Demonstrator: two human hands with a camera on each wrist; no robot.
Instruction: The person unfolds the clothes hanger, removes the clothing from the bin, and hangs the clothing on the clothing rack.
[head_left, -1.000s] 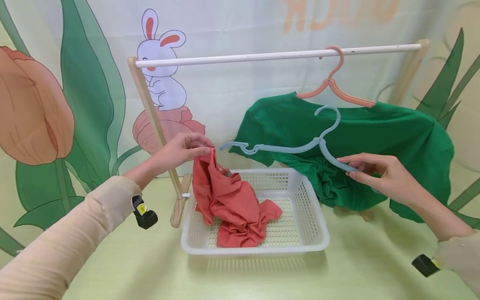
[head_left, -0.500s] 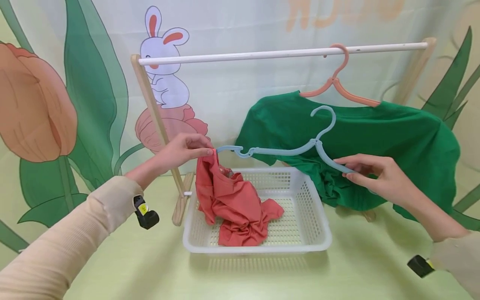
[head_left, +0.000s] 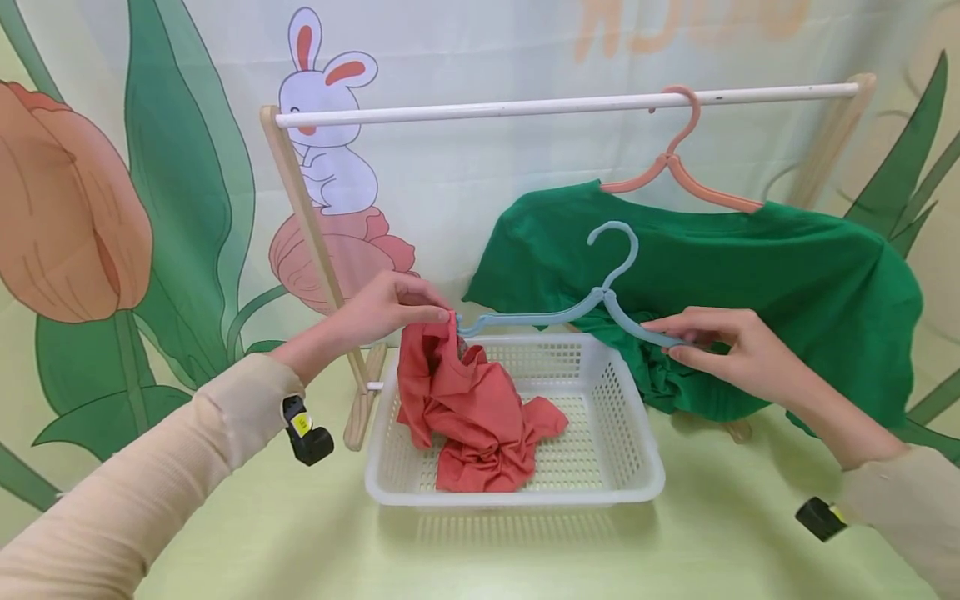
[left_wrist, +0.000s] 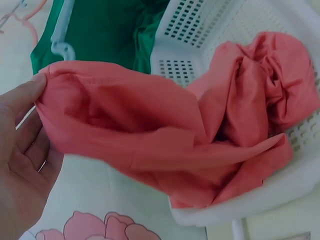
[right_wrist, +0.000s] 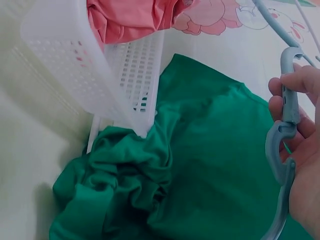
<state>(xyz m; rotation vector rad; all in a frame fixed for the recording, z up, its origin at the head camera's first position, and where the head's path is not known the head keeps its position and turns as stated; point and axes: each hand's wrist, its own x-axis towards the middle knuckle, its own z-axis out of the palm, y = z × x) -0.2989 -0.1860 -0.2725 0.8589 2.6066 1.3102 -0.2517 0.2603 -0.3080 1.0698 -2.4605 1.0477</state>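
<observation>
My left hand (head_left: 382, 312) pinches the edge of a coral-red garment (head_left: 480, 417) between thumb and fingers. The raised part of the garment hangs open at the neck, as the left wrist view shows; the rest lies bunched in the white basket (head_left: 645, 467). With its thumb and fingers my right hand (head_left: 727, 342) grips one arm of a light blue hanger (head_left: 547, 317). The hanger's far arm reaches to the garment's pinched edge, its tip hidden behind the cloth. In the right wrist view the gripped hanger arm (right_wrist: 288, 100) shows a notch near the hand.
A white rail (head_left: 465, 109) on wooden legs spans the back. From its right side hangs a green shirt (head_left: 712, 258) on an orange hanger (head_left: 712, 197); the shirt's lower part bunches beside the basket. A printed cloth (head_left: 450, 50) covers the wall behind.
The blue hanger has moved left and slightly down with my right hand, its far tip passing into the red garment's opening. My left hand has shifted a little right, still pinching the cloth.
</observation>
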